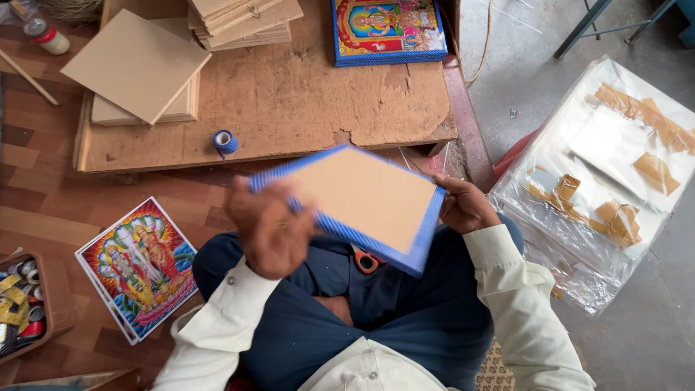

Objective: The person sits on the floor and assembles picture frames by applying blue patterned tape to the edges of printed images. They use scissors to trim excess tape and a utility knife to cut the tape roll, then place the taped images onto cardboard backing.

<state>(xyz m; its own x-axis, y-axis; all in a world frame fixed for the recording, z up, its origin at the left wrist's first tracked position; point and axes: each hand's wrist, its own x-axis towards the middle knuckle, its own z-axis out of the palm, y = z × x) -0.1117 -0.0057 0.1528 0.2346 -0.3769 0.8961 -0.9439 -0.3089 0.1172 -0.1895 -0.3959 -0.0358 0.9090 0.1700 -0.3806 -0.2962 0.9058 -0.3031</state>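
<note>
I hold a picture frame (362, 199) with a blue striped border and a plain tan backing board facing up, above my lap. My left hand (269, 230) grips its near-left edge and looks motion-blurred. My right hand (463, 206) holds the right corner. Orange-handled scissors (368, 259) rest on my lap under the frame.
A stack of colourful prints (139, 264) lies on the floor at left. A blue tape roll (225, 141) sits on the low wooden board (289, 101), with tan backing boards (137, 65), a board stack (246, 22) and a finished framed picture (389, 30). A tray of tape rolls (22, 300) is far left; plastic-wrapped sheets (608, 174) right.
</note>
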